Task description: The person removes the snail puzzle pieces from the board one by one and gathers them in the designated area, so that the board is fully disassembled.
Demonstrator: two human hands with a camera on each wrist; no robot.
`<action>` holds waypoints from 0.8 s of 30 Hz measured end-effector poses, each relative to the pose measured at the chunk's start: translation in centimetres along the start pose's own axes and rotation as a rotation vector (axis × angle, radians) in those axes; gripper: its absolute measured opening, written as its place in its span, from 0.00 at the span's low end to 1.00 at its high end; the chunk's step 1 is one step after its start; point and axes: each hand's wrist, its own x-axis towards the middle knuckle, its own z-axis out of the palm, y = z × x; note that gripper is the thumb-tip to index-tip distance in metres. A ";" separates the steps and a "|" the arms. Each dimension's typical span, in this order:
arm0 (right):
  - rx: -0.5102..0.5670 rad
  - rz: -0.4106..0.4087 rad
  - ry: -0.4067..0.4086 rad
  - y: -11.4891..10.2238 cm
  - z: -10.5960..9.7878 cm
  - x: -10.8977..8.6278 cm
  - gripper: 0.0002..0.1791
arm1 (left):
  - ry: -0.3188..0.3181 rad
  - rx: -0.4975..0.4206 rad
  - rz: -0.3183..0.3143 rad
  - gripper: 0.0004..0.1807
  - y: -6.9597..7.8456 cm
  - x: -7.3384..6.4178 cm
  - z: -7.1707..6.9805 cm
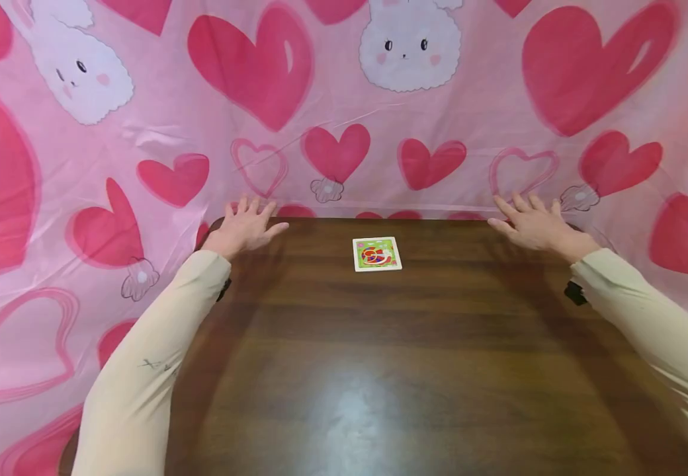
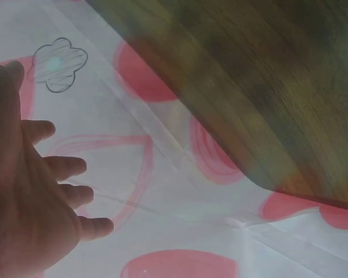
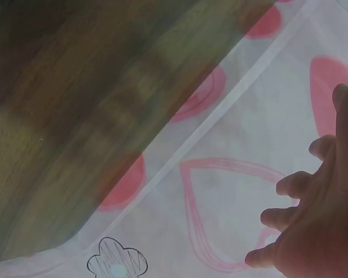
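A small square puzzle board with a white border and a colourful picture on green lies flat near the table's far edge, midway between the hands. My left hand is held over the far left corner of the table, fingers spread and holding nothing. Over the far right corner, my right hand is likewise spread and holds nothing. Each wrist view shows its hand, the left hand and the right hand, above the table's edge with the cloth behind; the board appears in neither.
The dark brown wooden table has rounded corners and a glare patch near the front. A pink cloth printed with hearts and rabbits hangs behind it and along both sides. A dark wrist device sits under the right sleeve.
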 end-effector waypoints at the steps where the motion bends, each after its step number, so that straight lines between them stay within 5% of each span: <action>1: -0.001 0.000 -0.004 -0.1 0.0 0.0 0.43 | 0.000 -0.002 0.001 0.41 0.1 0.0 0.0; 24: 0.041 -0.068 0.000 -3.5 2.9 1.9 0.42 | 0.006 -0.024 0.016 0.42 2.0 0.3 1.1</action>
